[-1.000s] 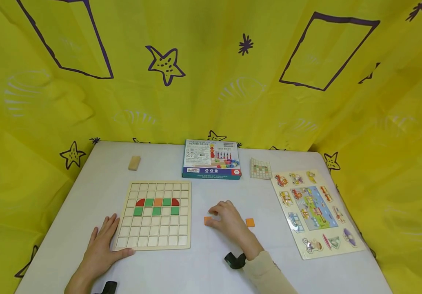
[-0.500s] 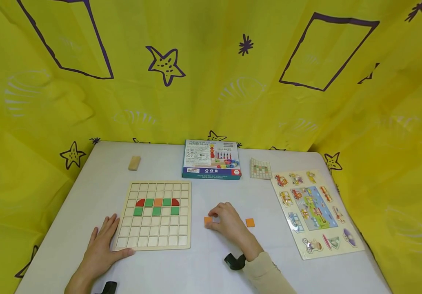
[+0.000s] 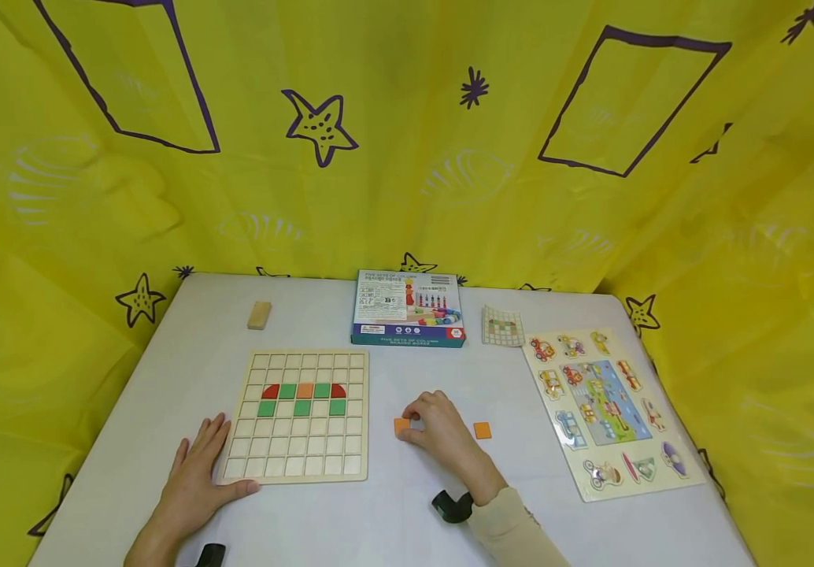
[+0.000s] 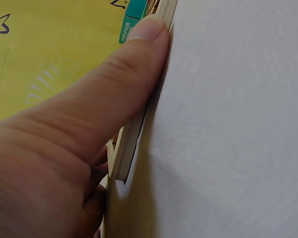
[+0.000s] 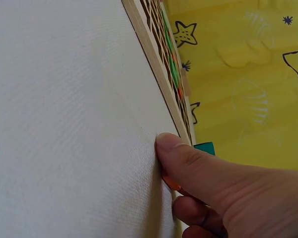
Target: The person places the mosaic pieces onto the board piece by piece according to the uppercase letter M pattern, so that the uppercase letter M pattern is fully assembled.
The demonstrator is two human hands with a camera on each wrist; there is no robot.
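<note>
A wooden grid board [image 3: 294, 465] lies flat on the table, with red, green and orange pieces set in its upper middle cells. My left hand [image 3: 190, 488] rests at its lower left corner, fingers straight along the left side and the thumb on the near edge; in the left wrist view the thumb [image 4: 109, 79] lies along that edge. Right of the board, my right hand [image 3: 442, 433] pinches an orange square tile [image 3: 401, 426] at the tabletop, partly covered by the fingers. Behind that hand on the right lies a second orange tile [image 3: 482, 431].
A bead toy box [image 3: 408, 309] stands at the back middle. To its right are a pattern card [image 3: 502, 325] and a vehicle picture puzzle [image 3: 570, 480]. A small wooden block [image 3: 259, 315] lies at the back left. Yellow curtains [image 3: 407, 157] surround the table.
Almost nothing moves. The right fingers have settled slightly lower around the orange tile, and the left hand stays on the board.
</note>
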